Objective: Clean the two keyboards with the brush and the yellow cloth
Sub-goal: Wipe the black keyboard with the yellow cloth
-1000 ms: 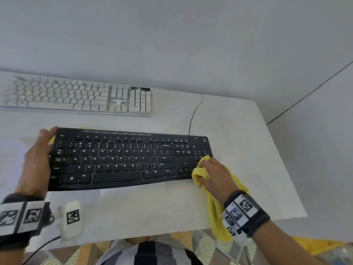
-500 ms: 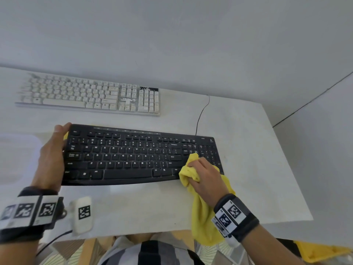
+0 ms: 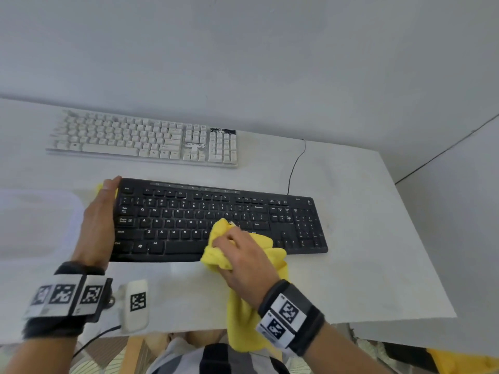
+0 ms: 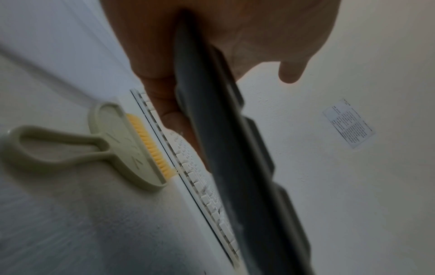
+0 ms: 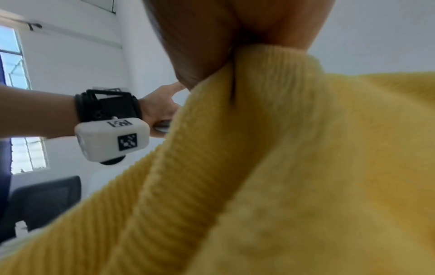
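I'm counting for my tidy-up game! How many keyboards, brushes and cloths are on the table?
Keyboards: 2, the black keyboard and the white keyboard
Brushes: 1, the brush
Cloths: 1, the yellow cloth
Total: 4

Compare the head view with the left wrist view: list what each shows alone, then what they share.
Head view only: the right hand gripping the yellow cloth on the black keyboard's keys, and a cable on the table.
Left wrist view only: the brush lying beside the white keyboard, and a paper notice on the wall.
Both: the left hand gripping the black keyboard's end, and the white keyboard behind.
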`<state>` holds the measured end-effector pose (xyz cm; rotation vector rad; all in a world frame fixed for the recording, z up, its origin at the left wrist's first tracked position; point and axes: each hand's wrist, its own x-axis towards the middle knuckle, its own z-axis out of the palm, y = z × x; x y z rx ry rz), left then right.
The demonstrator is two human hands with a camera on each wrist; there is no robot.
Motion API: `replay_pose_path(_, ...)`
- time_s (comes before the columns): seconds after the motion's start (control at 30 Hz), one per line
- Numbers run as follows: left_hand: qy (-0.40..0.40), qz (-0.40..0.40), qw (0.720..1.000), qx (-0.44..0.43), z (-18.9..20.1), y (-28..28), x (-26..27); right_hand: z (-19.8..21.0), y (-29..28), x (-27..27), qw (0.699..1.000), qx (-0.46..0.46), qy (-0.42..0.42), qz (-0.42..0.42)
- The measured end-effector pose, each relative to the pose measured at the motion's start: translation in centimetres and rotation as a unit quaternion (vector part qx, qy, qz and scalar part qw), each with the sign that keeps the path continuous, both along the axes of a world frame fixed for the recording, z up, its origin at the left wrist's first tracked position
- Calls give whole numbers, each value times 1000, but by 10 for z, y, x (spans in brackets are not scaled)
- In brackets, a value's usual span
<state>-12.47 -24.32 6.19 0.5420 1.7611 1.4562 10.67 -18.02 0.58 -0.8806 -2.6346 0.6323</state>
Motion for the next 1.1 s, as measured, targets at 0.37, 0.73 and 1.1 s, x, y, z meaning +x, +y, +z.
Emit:
replay_pose_path(0.37,31,-20,998,49,-16,0,-7,-2,-1,11,997,43,17,-55)
replay_pose_path(0.73,-9,-25,999,43,-14,-2,-13,2,-24,-31,999,29,28,-9)
replay_pose_path(1.1,-80,-69,994,33,-17,-3,-20,8,-36,-68,997,53,50,-7)
